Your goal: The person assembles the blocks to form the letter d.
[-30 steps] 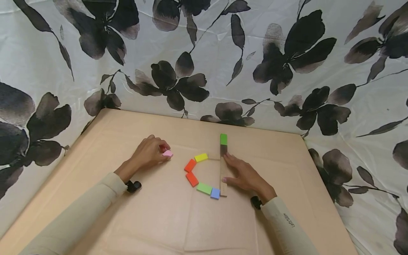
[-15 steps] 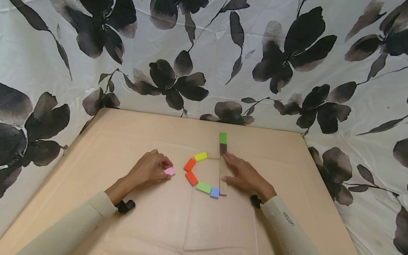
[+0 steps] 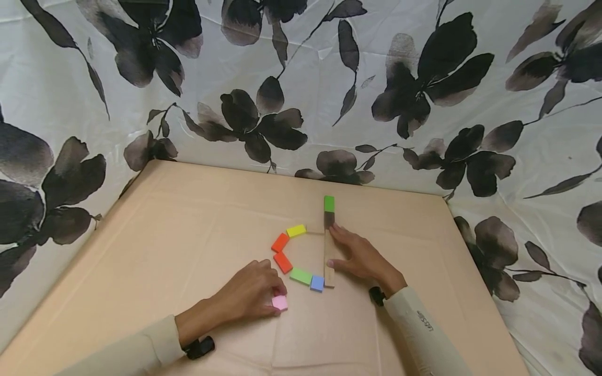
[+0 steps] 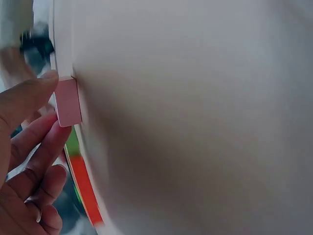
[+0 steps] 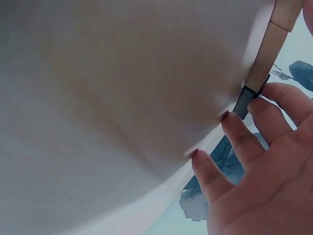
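My left hand (image 3: 246, 292) pinches a pink block (image 3: 279, 302) between thumb and fingertips, close over the table, below the curve of blocks. The left wrist view shows the same pink block (image 4: 68, 102) between thumb and fingertips. My right hand (image 3: 362, 257) rests with extended fingers along the right side of a straight row of tan wooden blocks (image 3: 328, 250). Its fingertips are at the dark block (image 5: 242, 104) in the right wrist view. Curving left from the row are a yellow block (image 3: 296, 231), two red blocks (image 3: 282, 262), a light green block (image 3: 301, 276) and a blue block (image 3: 317, 283).
A bright green block (image 3: 329, 203) tops the row, above a dark brown block (image 3: 329, 220). A thin tan block (image 3: 315, 232) bridges yellow and the row. The table (image 3: 188, 203) ends at a floral cloth (image 3: 329, 104) behind.
My left hand has carried the pink block right and toward me, from left of the curve to below it. The right hand and the arranged blocks have stayed in place.
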`<state>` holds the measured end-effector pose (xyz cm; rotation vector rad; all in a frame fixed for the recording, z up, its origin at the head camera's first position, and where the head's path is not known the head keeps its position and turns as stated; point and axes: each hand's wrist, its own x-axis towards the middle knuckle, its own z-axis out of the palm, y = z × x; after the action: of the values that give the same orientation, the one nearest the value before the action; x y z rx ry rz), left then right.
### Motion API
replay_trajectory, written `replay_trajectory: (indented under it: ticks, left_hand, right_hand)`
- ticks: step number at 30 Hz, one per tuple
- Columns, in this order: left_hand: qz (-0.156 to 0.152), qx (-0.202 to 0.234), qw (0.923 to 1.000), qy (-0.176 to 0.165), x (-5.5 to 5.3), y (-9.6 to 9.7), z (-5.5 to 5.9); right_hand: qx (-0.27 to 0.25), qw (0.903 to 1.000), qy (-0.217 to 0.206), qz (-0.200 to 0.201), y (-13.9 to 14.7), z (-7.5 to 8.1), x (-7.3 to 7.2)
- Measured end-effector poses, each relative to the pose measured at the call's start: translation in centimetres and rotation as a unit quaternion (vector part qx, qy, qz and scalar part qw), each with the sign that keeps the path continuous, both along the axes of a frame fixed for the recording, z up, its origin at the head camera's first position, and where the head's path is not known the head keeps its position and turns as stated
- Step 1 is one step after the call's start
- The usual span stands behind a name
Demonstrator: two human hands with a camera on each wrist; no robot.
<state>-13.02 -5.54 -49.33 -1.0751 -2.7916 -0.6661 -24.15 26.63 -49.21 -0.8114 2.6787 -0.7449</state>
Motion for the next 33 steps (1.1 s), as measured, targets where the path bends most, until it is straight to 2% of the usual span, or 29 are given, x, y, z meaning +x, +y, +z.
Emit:
replay_trajectory:
  ticks: [3, 8, 15, 20, 25, 29, 33]
  left_hand:
    - [-0.031, -0.002, 0.9995, 0.003, 0.6, 1.7, 0.0]
    - [-0.075, -0.017, 0.9963, 0.037, 1.0, 4.4, -0.3]
    - [-0.092, -0.055, 0.9902, 0.089, 1.2, 7.4, -0.1]
    - [-0.110, -0.076, 0.9874, 0.085, 0.9, 8.0, 0.8]
    - [-0.144, -0.086, 0.9828, 0.078, 0.2, 7.8, 1.6]
    - [-0.164, -0.095, 0.9776, 0.092, -0.1, 8.3, 1.6]
    - [-0.166, -0.111, 0.9746, 0.101, -0.5, 9.1, 1.3]
  right_hand:
    - [0.001, 1.0000, -0.003, -0.002, 0.0, 0.0, 0.0]
    - [0.002, 1.0000, -0.003, -0.006, 0.1, -0.2, 0.0]
    - [0.006, 1.0000, -0.001, -0.005, 0.0, -0.2, 0.2]
    - [0.009, 0.9999, 0.006, -0.001, 0.0, -0.2, 0.2]
    - [0.011, 0.9999, 0.006, -0.004, 0.0, -0.1, 0.2]
    - [0.008, 1.0000, 0.005, -0.003, 0.0, -0.1, 0.3]
    - [0.004, 1.0000, 0.008, -0.001, 0.0, -0.1, 0.3]
